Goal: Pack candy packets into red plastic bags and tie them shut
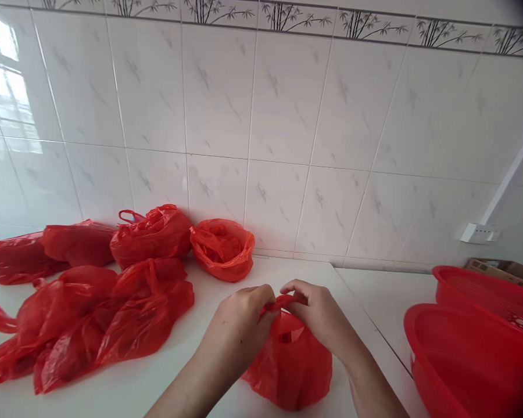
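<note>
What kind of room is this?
Maybe a kitchen or a food room. The wall is shiny tile with bamboo pictures, red plastic baskets stand on the right, and red plastic bags sit on the white counter.

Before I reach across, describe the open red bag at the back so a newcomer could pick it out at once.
Find the tiled wall, then the red bags lined along its foot on the white table. It is the rightmost bag, its round mouth gaping over crumpled red plastic, unlike its bunched neighbours.
</note>
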Demonstrator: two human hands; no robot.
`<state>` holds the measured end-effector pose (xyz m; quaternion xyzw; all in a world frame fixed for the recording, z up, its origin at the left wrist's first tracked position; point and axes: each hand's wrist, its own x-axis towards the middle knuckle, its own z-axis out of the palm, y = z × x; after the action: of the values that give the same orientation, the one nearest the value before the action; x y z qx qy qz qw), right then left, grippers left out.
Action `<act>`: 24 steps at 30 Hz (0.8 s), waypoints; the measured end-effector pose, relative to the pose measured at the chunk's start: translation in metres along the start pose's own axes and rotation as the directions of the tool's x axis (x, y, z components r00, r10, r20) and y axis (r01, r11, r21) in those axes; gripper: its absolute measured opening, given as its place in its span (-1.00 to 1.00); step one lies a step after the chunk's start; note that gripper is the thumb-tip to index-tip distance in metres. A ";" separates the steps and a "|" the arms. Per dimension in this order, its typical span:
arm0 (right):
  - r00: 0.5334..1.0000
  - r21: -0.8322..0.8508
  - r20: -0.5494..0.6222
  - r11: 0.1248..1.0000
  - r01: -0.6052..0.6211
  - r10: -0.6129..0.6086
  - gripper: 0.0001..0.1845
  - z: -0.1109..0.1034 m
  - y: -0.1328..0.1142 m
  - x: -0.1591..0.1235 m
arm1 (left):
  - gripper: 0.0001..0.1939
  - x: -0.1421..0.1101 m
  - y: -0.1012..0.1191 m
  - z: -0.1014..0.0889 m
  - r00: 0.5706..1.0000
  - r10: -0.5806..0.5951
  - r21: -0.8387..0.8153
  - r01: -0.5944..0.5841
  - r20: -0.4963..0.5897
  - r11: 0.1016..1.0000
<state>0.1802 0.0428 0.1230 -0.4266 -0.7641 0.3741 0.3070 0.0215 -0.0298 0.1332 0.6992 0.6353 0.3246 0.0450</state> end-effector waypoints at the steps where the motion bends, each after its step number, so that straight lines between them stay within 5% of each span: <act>1: 1.000 -0.005 0.015 1.000 -0.017 0.017 -0.85 0.001 0.000 0.001 | -0.85 0.000 0.000 0.001 1.000 0.015 0.027 -0.014 -0.007 1.000; 10: 0.966 0.463 0.181 0.882 0.083 -0.186 -0.79 -0.009 0.005 0.003 | -0.81 0.007 -0.006 0.006 0.976 0.215 0.075 -0.212 -0.028 0.974; 14: 0.996 0.432 -0.086 0.899 0.073 -0.039 -0.78 -0.011 0.026 0.017 | -0.80 0.003 -0.005 0.005 0.935 0.355 0.053 -0.353 -0.017 0.934; 16: 0.961 0.282 -0.275 0.958 0.046 0.035 -0.79 -0.011 0.044 0.025 | -0.79 -0.004 -0.006 0.001 0.925 0.378 0.062 -0.379 0.037 0.923; 18: 0.936 0.203 -0.341 0.979 -0.014 0.084 -0.78 -0.011 0.064 0.028 | -0.77 -0.012 -0.008 -0.004 0.929 0.349 0.056 -0.357 0.120 0.932; 22: 0.975 0.324 -0.217 0.946 0.025 0.049 -0.62 -0.013 0.101 0.015 | -0.85 -0.028 -0.026 -0.011 0.956 0.222 -0.137 -0.198 0.190 0.970; 24: 0.995 0.412 -0.100 0.910 0.048 -0.008 -0.37 -0.014 0.118 0.003 | -0.60 -0.032 -0.043 -0.009 0.961 0.190 -0.281 -0.129 0.200 0.951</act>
<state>0.2396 0.0921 0.0329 -0.3585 -0.6578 0.5019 0.4323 -0.0189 -0.0544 0.1068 0.7683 0.5180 0.3284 0.1832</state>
